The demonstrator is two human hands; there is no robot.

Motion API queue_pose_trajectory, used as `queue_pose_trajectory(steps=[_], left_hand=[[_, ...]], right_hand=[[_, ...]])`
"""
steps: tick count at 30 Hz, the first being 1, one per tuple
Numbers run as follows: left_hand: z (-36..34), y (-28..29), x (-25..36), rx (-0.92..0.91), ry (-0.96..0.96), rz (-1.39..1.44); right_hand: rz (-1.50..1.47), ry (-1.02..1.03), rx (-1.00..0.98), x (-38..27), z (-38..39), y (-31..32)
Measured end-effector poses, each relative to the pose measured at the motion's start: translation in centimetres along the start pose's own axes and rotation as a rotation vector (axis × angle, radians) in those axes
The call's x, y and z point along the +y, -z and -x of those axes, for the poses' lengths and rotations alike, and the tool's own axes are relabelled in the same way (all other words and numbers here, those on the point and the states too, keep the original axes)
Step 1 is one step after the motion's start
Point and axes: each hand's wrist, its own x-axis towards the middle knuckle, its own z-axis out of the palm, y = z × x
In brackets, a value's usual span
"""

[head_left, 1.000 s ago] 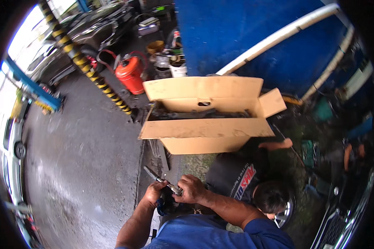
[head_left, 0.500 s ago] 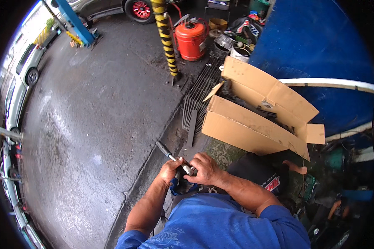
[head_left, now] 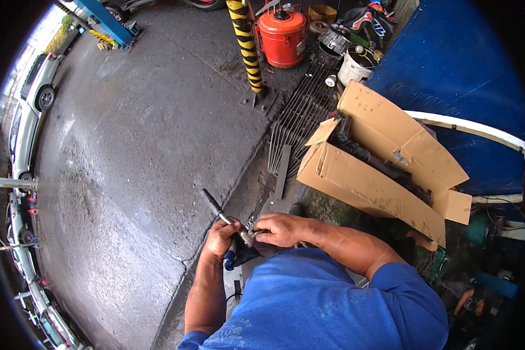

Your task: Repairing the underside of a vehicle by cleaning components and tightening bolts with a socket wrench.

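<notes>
A ratchet wrench (head_left: 212, 201) with a dark handle grip and a silver shaft slants across my lap, its handle end pointing up and left. My left hand (head_left: 220, 238) is closed around the shaft near the head. At the metal head, the fingers of my right hand (head_left: 281, 228) are pinched together; a small bright metal bit shows by the fingertips, too hidden to name. Just below my left hand is a blue and dark object (head_left: 230, 258), partly covered.
An open cardboard box (head_left: 367, 181) with dark parts stands to the right, beside a metal grating (head_left: 300, 116) and a flat dark bar (head_left: 283, 172). Farther off are a yellow-black post (head_left: 245, 46), a red tank (head_left: 282, 38) and a white bucket (head_left: 354, 67). Another person's arm (head_left: 421, 240) shows beyond the box.
My view has shifted, so the surroundings sit lower and farther right. The wrench handle and my left hand have moved left. My right fingers have drawn slightly back from the wrench head.
</notes>
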Motion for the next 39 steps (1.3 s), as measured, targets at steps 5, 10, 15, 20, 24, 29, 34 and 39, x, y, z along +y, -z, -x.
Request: queue_pose_trajectory(steps=[5,10,15,20,24,29,34,39], left_hand=[[-4.3,1.2,5.9,-0.094,-0.161,-0.115],[-11.7,4.3,11.3,-0.172,-0.241,-0.25],[-20.1,8.9,19.1,-0.21,-0.131,-0.19],[-26.2,15.1,27.3,-0.233,-0.032,-0.148],[-29.2,18.7,33.6,-0.226,-0.033,-0.11],[-30.1,23.3,38.1,-0.129,-0.082,-0.119],[-32.7,25.9,40.3,-0.102,-0.129,-0.266],[-34.7,29.3,44.3,-0.012,-0.172,-0.1]], right_hand=[[-0.207,-0.127,0.053,2.5,-6.1,4.0],[-0.746,-0.44,0.047,5.2,-12.7,7.2],[-0.615,-0.366,0.242,6.5,-21.8,10.5],[-0.476,-0.318,0.353,5.3,-32.2,13.9],[-0.386,-0.232,0.403,5.5,-40.1,15.6],[-0.635,-0.468,0.283,5.0,-47.9,17.7],[-0.7,-0.584,0.198,5.5,-52.9,19.7],[-0.549,-0.382,0.156,5.7,-59.9,22.4]])
